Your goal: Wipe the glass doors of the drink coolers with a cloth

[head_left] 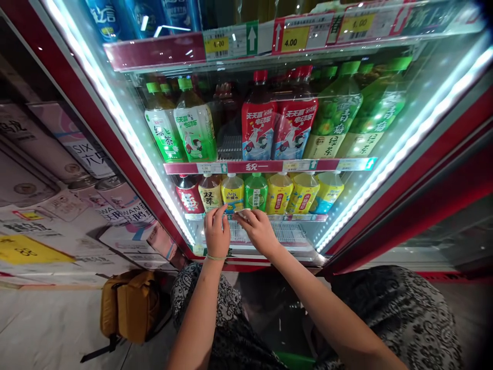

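Observation:
Both of my hands are at the lower shelf edge of a lit drinks cooler. My left hand [217, 232], a thin band at its wrist, has its fingers bent in front of the yellow lemon drink bottle [232, 194]; what its fingertips hold, if anything, is too small to tell. Close beside it, my right hand [257, 227] reaches in from the right with curled fingers below the green-capped bottle [256, 193]. Its fingertips are on something small at the price strip [295, 218] that I cannot make out. A pale bottle [210, 192] stands behind my left hand.
Larger bottles, including a red one [259, 123], stand on the shelf above. A wire rack [288, 232] lies below the hands. Stacked boxes and cans [123, 198] line the left side. A brown backpack [134, 306] rests on the floor, near my patterned clothing.

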Available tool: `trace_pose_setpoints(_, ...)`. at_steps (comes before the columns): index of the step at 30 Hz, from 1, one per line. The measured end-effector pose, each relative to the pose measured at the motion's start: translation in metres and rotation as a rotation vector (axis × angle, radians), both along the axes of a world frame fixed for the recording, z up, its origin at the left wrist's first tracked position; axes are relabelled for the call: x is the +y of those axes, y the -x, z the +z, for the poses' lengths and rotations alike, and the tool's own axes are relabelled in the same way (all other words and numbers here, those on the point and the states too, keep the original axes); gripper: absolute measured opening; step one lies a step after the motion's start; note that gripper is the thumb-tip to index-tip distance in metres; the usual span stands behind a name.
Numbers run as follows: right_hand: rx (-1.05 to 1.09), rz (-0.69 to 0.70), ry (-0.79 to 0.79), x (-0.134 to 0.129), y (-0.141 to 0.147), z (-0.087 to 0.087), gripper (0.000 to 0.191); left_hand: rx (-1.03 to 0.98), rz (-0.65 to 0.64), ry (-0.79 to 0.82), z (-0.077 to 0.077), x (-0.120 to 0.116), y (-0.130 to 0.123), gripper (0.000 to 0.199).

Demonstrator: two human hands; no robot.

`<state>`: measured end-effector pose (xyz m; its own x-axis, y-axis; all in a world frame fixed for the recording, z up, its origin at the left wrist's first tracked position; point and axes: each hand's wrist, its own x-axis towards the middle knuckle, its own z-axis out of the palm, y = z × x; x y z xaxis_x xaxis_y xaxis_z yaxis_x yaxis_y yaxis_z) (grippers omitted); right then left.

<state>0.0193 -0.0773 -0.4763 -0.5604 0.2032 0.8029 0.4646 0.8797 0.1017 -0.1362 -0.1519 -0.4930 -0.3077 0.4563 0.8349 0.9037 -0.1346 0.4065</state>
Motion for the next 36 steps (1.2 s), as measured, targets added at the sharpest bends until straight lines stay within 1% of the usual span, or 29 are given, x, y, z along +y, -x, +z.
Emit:
trace_pose_setpoints(1, 0.006, -0.005, 0.010, 0.000, 0.000, 0.000, 0.040, 0.002, -0.004, 0.009, 0.000, 0.000, 0.000, 0.034)
trace_pose_setpoints(2, 0.065, -0.041, 0.028, 0.000, -0.001, 0.000, 0.040, 0.001, -0.013, 0.020, 0.000, -0.001, 0.000, 0.035)
trace_pose_setpoints(4, 0.257, -0.145, 0.056, 0.001, 0.000, 0.001, 0.041, -0.005, -0.038, 0.035, 0.000, -0.002, 0.001, 0.036)
trace_pose_setpoints(5, 0.321, -0.173, 0.053, 0.002, 0.001, 0.002, 0.041, -0.010, -0.046, 0.038, 0.000, -0.003, 0.001, 0.036)
trace_pose_setpoints(6, 0.324, -0.166, 0.035, 0.003, 0.003, 0.002, 0.041, -0.015, -0.048, 0.037, 0.000, -0.003, 0.002, 0.035)
trace_pose_setpoints(8, 0.174, -0.073, -0.013, 0.003, 0.005, 0.002, 0.038, -0.024, -0.038, 0.031, 0.000, -0.004, 0.002, 0.035)
trace_pose_setpoints(10, 0.017, -0.001, -0.017, 0.002, 0.005, 0.001, 0.035, -0.033, -0.028, 0.032, 0.000, -0.005, 0.003, 0.035)
trace_pose_setpoints(11, 0.016, -0.016, 0.008, 0.002, 0.006, 0.001, 0.035, -0.037, -0.028, 0.035, 0.000, -0.005, 0.004, 0.035)
trace_pose_setpoints(14, 0.241, -0.173, 0.092, 0.000, 0.007, 0.002, 0.039, -0.044, -0.040, 0.035, 0.000, -0.007, 0.005, 0.036)
trace_pose_setpoints(15, 0.269, -0.186, 0.084, 0.000, 0.008, 0.003, 0.039, -0.045, -0.041, 0.028, 0.000, -0.008, 0.006, 0.036)
trace_pose_setpoints(16, 0.235, -0.163, 0.057, 0.000, 0.009, 0.003, 0.038, -0.045, -0.040, 0.021, 0.000, -0.008, 0.006, 0.036)
trace_pose_setpoints(19, -0.026, -0.033, -0.024, 0.000, 0.012, 0.005, 0.034, -0.051, -0.034, 0.012, -0.001, -0.009, 0.008, 0.034)
trace_pose_setpoints(20, -0.052, -0.032, -0.021, 0.000, 0.013, 0.005, 0.034, -0.054, -0.036, 0.014, -0.001, -0.010, 0.009, 0.034)
trace_pose_setpoints(22, 0.057, -0.115, 0.017, 0.001, 0.015, 0.006, 0.037, -0.063, -0.045, 0.020, -0.002, -0.011, 0.010, 0.035)
trace_pose_setpoints(24, 0.172, -0.173, 0.010, 0.000, 0.017, 0.005, 0.040, -0.071, -0.049, 0.019, -0.002, -0.012, 0.011, 0.035)
trace_pose_setpoints(25, 0.164, -0.164, -0.017, -0.001, 0.018, 0.005, 0.039, -0.075, -0.046, 0.018, -0.002, -0.012, 0.012, 0.035)
trace_pose_setpoints(27, 0.049, -0.100, -0.075, -0.003, 0.020, 0.004, 0.036, -0.079, -0.038, 0.015, -0.002, -0.013, 0.013, 0.035)
trace_pose_setpoints(28, 0.000, -0.079, -0.082, -0.004, 0.020, 0.003, 0.036, -0.080, -0.033, 0.014, -0.002, -0.014, 0.014, 0.035)
trace_pose_setpoints(29, -0.005, -0.084, -0.071, -0.005, 0.020, 0.003, 0.036, -0.080, -0.033, 0.015, -0.002, -0.014, 0.014, 0.035)
trace_pose_setpoints(32, 0.194, -0.193, 0.014, -0.002, 0.021, 0.003, 0.041, -0.079, -0.042, 0.027, -0.002, -0.016, 0.015, 0.036)
trace_pose_setpoints(33, 0.222, -0.192, 0.022, 0.000, 0.020, 0.003, 0.041, -0.081, -0.043, 0.029, -0.003, -0.016, 0.016, 0.037)
trace_pose_setpoints(34, 0.192, -0.150, 0.007, 0.001, 0.020, 0.002, 0.041, -0.085, -0.042, 0.029, -0.003, -0.016, 0.016, 0.036)
trace_pose_setpoints(36, 0.021, -0.006, -0.050, 0.004, 0.019, -0.001, 0.041, -0.098, -0.029, 0.027, -0.003, -0.016, 0.017, 0.036)
